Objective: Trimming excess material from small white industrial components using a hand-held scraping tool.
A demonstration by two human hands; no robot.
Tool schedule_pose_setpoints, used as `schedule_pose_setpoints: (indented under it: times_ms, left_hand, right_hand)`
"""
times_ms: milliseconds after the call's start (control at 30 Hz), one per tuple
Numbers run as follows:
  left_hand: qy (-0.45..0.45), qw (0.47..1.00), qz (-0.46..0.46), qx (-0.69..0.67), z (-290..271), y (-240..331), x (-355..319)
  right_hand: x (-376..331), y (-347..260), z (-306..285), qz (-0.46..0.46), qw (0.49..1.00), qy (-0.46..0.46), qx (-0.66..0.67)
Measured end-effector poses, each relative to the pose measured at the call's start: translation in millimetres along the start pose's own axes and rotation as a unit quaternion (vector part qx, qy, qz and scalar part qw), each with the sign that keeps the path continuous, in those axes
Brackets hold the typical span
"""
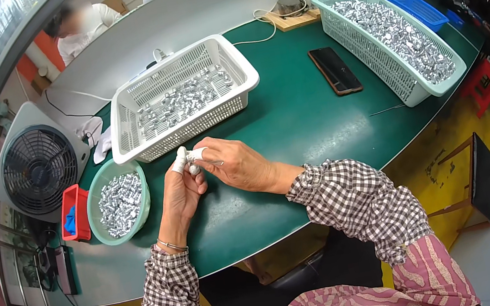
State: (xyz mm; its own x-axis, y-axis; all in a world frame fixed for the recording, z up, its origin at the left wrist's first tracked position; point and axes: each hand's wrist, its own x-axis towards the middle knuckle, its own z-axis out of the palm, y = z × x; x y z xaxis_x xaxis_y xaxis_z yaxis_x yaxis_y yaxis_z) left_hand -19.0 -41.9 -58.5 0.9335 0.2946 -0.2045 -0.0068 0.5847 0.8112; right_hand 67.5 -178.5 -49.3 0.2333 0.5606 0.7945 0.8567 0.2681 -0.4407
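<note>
Both of my hands meet above the green table, just in front of the white basket (188,127). White coverings wrap some of the fingertips. My left hand (181,190) is closed, with thumb and fingers pinched together. My right hand (239,166) is closed too, its fingertips touching those of the left. What they pinch is too small and hidden to make out. Small silvery metal pieces (186,100) lie scattered in the white basket. A round light green bowl (144,205) filled with similar pieces (120,204) stands beside my left hand.
A long pale green basket (366,59) heaped with metal pieces stands at the right, near a phone (335,71) and a thin rod (387,109). At left are a fan (40,169) and a red bin (74,212). A wooden board (290,19) lies at the back. Other people sit beyond the partition.
</note>
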Motion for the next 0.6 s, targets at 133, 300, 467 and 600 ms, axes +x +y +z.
schedule_pose_setpoints:
  times_ms: [133,300,467,600]
  left_hand:
    - [0.005,1.0,0.007,0.012,5.3,1.3,-2.1]
    - [0.007,1.0,0.022,0.013,3.1,0.3,-2.0]
    - [-0.012,1.0,0.016,0.011,4.2,0.6,-2.6]
    - [-0.007,1.0,0.019,0.009,2.4,0.1,-2.0]
  right_hand:
    - [0.4,0.4,-1.1,0.0,1.0,-0.015,-0.016]
    - [0.3,0.0,-0.6,0.0,1.0,-0.02,-0.013]
    - [-0.2,1.3,-1.9,-0.013,1.0,-0.016,-0.013]
    - [2.1,-2.0,-4.6,-0.024,0.999,-0.027,-0.023]
